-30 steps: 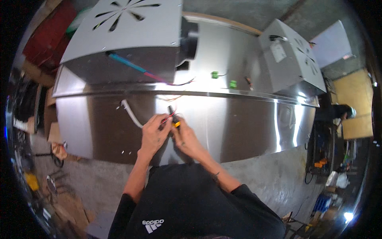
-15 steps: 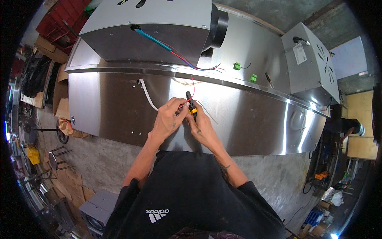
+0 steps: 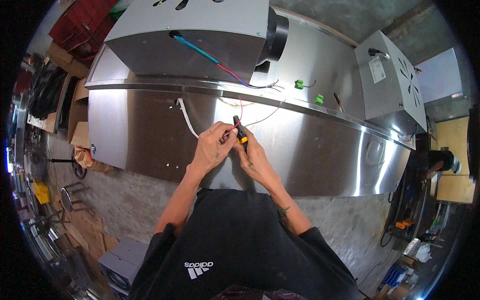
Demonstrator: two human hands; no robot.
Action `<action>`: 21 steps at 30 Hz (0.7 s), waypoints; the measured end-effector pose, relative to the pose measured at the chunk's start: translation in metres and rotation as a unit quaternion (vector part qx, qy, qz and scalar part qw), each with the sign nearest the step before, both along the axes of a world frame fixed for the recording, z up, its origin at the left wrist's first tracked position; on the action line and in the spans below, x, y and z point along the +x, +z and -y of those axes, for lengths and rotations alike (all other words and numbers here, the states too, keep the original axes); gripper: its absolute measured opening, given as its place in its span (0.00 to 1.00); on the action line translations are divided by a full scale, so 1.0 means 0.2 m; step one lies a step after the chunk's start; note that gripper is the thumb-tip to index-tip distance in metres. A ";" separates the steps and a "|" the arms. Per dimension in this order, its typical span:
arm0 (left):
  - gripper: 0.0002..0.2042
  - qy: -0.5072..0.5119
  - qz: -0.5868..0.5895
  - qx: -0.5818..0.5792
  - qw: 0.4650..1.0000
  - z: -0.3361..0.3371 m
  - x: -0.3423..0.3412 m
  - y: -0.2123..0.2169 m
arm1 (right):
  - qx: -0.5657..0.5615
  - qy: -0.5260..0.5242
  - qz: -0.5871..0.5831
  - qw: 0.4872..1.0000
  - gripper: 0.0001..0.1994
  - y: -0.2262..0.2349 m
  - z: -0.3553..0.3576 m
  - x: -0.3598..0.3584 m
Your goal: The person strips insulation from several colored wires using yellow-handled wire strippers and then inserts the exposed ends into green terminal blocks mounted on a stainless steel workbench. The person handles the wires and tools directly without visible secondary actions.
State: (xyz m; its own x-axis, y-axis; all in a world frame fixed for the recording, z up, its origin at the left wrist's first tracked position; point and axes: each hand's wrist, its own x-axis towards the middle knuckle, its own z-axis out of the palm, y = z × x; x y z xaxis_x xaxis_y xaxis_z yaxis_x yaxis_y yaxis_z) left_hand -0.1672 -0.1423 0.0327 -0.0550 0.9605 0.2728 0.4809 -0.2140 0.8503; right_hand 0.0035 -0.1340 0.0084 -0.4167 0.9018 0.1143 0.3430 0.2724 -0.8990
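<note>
My left hand (image 3: pixel 211 149) pinches the end of a white cable (image 3: pixel 187 118) that comes out of a hole in the steel panel (image 3: pixel 150 130). From its fingertips a thin red wire (image 3: pixel 241 106) rises, and a thin dark wire (image 3: pixel 270 115) runs off to the upper right. My right hand (image 3: pixel 256 161) is wrapped round a black and yellow hand tool (image 3: pixel 237 121), which looks like pliers or a wire stripper. Its black head points away from me, right beside my left fingertips. Fingers hide the tool's jaws and the wire ends.
Beyond the panel's raised lip stands a large grey metal box (image 3: pixel 190 55) with a black round outlet (image 3: pixel 278 37) and a teal-sleeved wire bundle (image 3: pixel 200 51). Two green connectors (image 3: pixel 299 84) and a screwdriver (image 3: pixel 338 101) lie before a second grey box (image 3: pixel 390 85). Another person (image 3: pixel 442 162) is at far right.
The thin dark wire has swung from pointing toward the lower right to pointing toward the upper right. Both hands and the tool stay nearly in place.
</note>
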 end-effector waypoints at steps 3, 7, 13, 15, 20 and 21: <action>0.07 -0.001 -0.004 -0.002 1.000 -0.01 -0.01 0.00 | -0.084 0.003 0.000 0.996 0.22 0.04 0.00 0.00; 0.07 -0.012 -0.017 -0.015 1.000 -0.01 -0.02 -0.02 | -0.132 0.018 0.021 0.991 0.25 0.05 0.00 0.00; 0.08 -0.036 0.006 -0.030 0.999 -0.02 -0.04 -0.01 | -0.205 0.030 -0.019 0.978 0.25 0.12 -0.01 0.00; 0.08 -0.049 -0.009 -0.038 0.998 -0.03 -0.06 -0.01 | -0.201 0.030 -0.011 0.979 0.25 0.12 -0.01 0.00; 0.10 -0.048 0.002 -0.067 0.997 0.00 -0.07 -0.02 | -0.139 -0.010 0.003 0.990 0.24 0.01 0.03 -0.02; 0.11 -0.040 0.005 -0.069 0.997 0.01 -0.07 -0.03 | -0.143 -0.012 0.002 0.990 0.24 0.00 0.04 -0.02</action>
State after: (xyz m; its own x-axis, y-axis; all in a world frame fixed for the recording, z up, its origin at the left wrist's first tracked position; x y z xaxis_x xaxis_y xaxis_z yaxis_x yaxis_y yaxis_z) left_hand -0.1806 -0.1436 0.0259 0.0220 0.9903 0.1369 0.4588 -0.1317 0.8787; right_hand -0.0003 -0.1417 0.0081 -0.3938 0.9071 -0.1488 0.3505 -0.0015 -0.9366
